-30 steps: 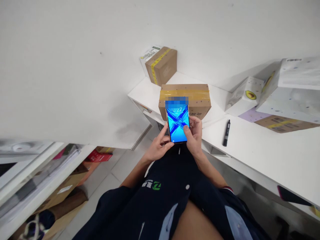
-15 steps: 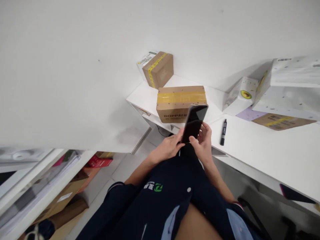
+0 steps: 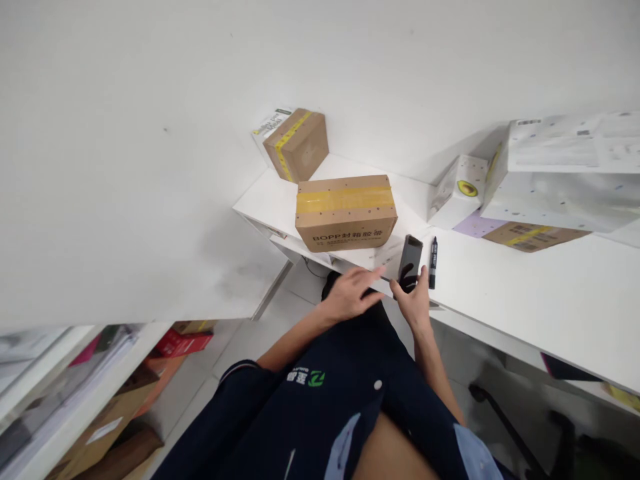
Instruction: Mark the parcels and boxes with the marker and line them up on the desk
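Note:
My right hand (image 3: 416,303) grips a dark smartphone (image 3: 411,257) by its lower end, low over the front of the white desk (image 3: 505,293). My left hand (image 3: 353,293) is off the phone, its fingers spread and slightly blurred, with nothing in it. A black marker pen (image 3: 433,263) lies on the desktop just right of the phone. Behind my left hand stands a taped cardboard box (image 3: 347,210) with BOPP lettering on its front.
A smaller taped box (image 3: 297,143) leans against a white printed package (image 3: 273,127) in the corner. White avocado-print boxes (image 3: 560,150) stand at the right, over a flat cardboard piece (image 3: 537,237). Shelves with cartons (image 3: 107,427) are at lower left, and a chair base (image 3: 510,427) at lower right.
The phone has moved down onto or close to the desk near the marker, held in my right hand alone. My left hand has let go of it. The view has shifted slightly right.

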`<action>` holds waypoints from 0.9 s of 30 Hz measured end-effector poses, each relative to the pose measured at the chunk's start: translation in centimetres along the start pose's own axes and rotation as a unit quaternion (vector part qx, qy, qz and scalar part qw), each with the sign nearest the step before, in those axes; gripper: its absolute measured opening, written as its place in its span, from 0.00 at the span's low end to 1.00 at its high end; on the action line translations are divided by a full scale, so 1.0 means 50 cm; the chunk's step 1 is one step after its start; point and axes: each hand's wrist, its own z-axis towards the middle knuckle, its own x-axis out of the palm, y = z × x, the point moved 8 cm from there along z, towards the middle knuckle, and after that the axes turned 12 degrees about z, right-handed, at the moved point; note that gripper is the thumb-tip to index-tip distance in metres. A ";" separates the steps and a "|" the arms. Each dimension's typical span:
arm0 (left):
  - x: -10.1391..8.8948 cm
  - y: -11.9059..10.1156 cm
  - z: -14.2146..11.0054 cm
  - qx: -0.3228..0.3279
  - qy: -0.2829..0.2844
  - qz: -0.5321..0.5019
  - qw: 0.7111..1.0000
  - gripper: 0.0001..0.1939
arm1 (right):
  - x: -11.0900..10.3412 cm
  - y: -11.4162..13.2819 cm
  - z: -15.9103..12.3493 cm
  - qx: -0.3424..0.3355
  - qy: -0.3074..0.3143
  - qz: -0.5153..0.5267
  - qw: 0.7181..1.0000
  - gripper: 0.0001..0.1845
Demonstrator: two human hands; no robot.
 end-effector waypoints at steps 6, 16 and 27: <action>-0.202 0.218 0.006 -0.152 -0.114 0.231 0.954 0.31 | 0.007 0.045 0.027 0.003 0.036 -0.239 0.970 0.52; -0.094 0.293 0.088 -0.304 0.003 0.233 0.924 0.27 | 0.034 0.053 0.018 -0.043 0.002 -0.327 0.944 0.44; -0.016 0.465 0.325 -0.418 0.082 0.208 0.880 0.35 | 0.040 0.009 0.010 -0.076 0.014 -0.255 0.964 0.40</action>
